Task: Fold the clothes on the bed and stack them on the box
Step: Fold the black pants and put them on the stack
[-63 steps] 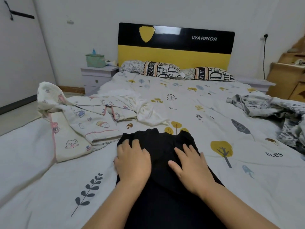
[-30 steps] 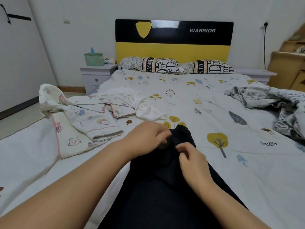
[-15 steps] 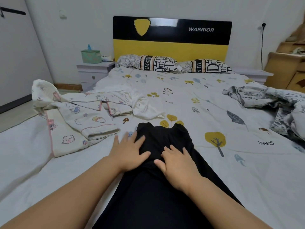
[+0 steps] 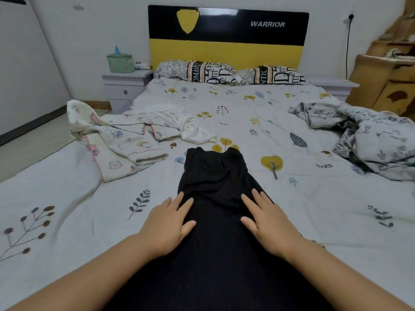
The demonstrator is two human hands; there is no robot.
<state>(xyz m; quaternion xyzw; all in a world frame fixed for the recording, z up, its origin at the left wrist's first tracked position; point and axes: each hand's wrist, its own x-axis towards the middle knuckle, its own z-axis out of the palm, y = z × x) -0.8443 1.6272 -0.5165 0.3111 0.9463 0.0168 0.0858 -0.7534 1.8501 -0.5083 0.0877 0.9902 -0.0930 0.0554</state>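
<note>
A black-and-yellow headboard (image 4: 228, 37) lettered "WARRIOR" stands at twelve o'clock against a pale wall. Two pillows (image 4: 229, 71) with bold black lettering lie side by side just below it. At eleven o'clock a white nightstand (image 4: 125, 88) carries a green tissue box (image 4: 120, 62) with a blue tissue poking up. A second white nightstand (image 4: 332, 86) sits at one o'clock, with a black cable (image 4: 348, 41) hanging from a wall socket above it. Wooden furniture (image 4: 386, 81) fills the two o'clock corner.
</note>
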